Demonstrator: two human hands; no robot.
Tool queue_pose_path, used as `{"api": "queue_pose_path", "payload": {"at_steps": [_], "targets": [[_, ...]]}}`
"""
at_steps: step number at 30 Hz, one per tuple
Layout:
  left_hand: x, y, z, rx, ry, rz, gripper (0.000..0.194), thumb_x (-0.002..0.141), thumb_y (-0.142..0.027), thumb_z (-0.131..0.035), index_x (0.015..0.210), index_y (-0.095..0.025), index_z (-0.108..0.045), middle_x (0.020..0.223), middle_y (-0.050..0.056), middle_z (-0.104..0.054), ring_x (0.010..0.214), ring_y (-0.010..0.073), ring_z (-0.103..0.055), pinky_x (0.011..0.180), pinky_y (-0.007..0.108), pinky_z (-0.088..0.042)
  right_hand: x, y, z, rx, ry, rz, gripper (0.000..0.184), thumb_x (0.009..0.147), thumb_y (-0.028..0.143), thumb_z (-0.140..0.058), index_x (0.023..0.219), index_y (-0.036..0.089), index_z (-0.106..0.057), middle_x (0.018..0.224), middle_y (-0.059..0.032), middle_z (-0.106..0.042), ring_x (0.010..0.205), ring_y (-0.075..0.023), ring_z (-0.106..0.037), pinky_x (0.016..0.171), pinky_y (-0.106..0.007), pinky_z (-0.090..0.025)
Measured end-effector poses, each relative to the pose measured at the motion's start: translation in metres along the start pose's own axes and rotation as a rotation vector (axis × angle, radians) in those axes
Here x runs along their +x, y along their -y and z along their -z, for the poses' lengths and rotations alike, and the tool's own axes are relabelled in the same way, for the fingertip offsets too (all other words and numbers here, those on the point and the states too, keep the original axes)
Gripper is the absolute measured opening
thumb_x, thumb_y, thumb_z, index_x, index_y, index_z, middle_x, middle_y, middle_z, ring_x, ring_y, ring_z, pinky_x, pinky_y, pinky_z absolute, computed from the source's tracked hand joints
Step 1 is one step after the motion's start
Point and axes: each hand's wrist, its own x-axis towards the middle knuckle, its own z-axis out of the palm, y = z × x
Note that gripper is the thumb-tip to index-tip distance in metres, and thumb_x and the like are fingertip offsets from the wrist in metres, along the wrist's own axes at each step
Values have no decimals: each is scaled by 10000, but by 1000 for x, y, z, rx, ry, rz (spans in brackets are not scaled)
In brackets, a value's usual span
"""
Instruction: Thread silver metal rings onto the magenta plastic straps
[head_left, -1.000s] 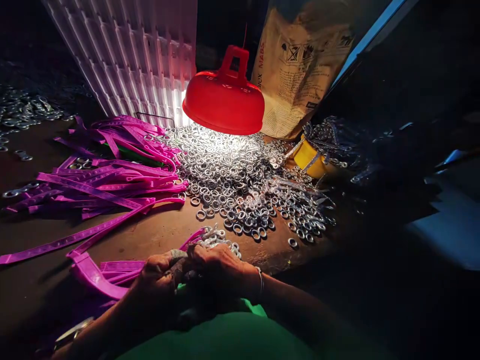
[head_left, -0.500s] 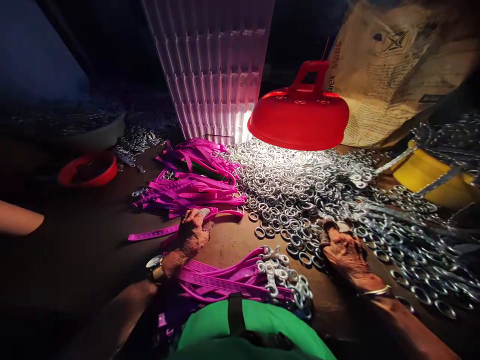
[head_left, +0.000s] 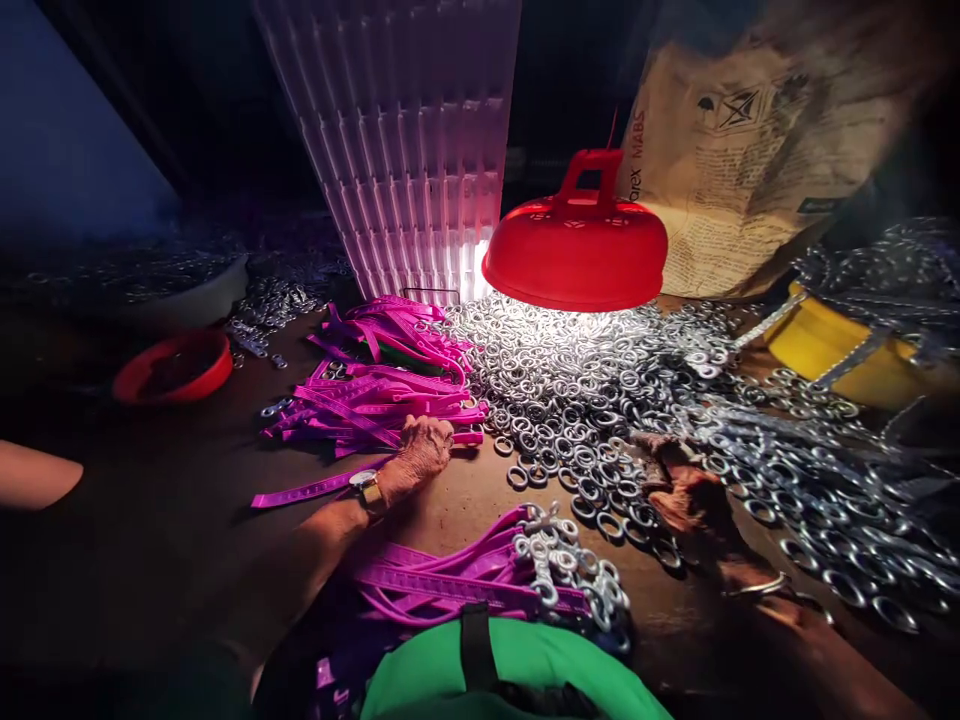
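Purple straps (head_left: 360, 408) at left hand (head_left: 424, 447); tabletop (head_left: 472, 495) gap before lower bundle (head_left: 457, 587).

Magenta straps (head_left: 352, 408): flat, tangled in a pile on your counter (head_left: 469, 490), one strap (head_left: 300, 490) extending lower left. Silver rings (head_left: 551, 415): loose, heaped right of the pile. Strap bundle (head_left: 450, 578): nearest you, lying sideways, pale metal rings (head_left: 546, 548) clustered at its right end.

Glare beneath red lamp (head_left: 575, 255) whitens metal rings (head_left: 577, 385); edges dark, blurred.
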Motion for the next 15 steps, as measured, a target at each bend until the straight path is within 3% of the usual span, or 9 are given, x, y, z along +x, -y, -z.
{"api": "queue_pose_path", "payload": {"at_steps": [3, 6, 12, 15], "targets": [[1, 3, 13, -145, 85, 87, 151, 745, -249, -526, 712, -155, -639, 538, 12, -493, 569, 172, -503, 599, 303, -395, -6, 20, -9, 199, 47, 45, 422, 663, 124, -410, 1020, 207, -619, 859, -86, -662, 782, -232, -626, 705, -348, -479], [-4, 10, 24, -328, 167, 155, 136, 709, -265, -525, 675, -154, -596, 505, -25, -440, 430, 103, -417, 463, 239, -327, -6, 49, -21, 388, 144, 103, 471, 638, 100, -423, 1072, 186, -585, 892, -81, -652, 790, -206, -615, 699, -326, -485], [-20, 7, 34, -622, 201, 247, 165, 724, -309, -522, 742, -152, -567, 506, -29, -453, 402, 92, -403, 408, 212, -308, 3, 114, -42, 643, 391, 168, 390, 697, 130, -433, 1073, 155, -532, 687, 5, -535, 581, -125, -494, 552, -245, -429], [-33, -5, 32, -639, 136, 147, 243, 744, -353, -555, 814, -128, -616, 649, 24, -565, 535, 111, -491, 493, 218, -375, 7, 138, -52, 821, 495, 113, 325, 722, 164, -456, 1044, 161, -497, 659, 35, -478, 534, -99, -445, 489, -210, -389]]}}
